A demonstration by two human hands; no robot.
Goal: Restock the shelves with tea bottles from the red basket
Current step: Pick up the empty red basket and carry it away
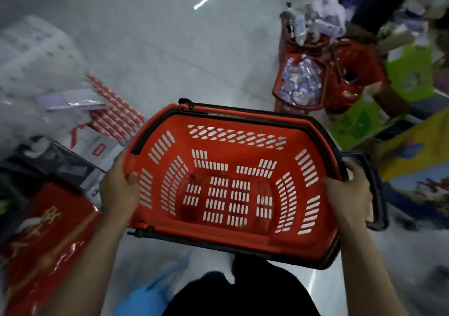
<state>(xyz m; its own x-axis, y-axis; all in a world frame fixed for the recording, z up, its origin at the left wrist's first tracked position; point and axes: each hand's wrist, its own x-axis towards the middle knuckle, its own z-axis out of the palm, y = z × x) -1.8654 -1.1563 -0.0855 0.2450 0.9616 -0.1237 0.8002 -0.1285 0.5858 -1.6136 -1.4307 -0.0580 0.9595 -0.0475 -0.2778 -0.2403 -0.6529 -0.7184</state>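
Note:
A red plastic basket (243,145) with slotted walls and black handles hangs in front of me, above the floor, and nothing lies inside it. My left hand (120,189) grips its left rim, thumb over the edge. My right hand (347,194) grips its right rim beside the black handle loop (375,189). No tea bottles show in this basket. No shelf face is clearly in view.
Ahead on the right stand other red baskets (300,82) full of pale packaged goods. Green and yellow cartons (408,77) line the right side. Red gift boxes (41,238) and wrapped packs (114,116) crowd the left. Grey tiled floor (170,48) runs between.

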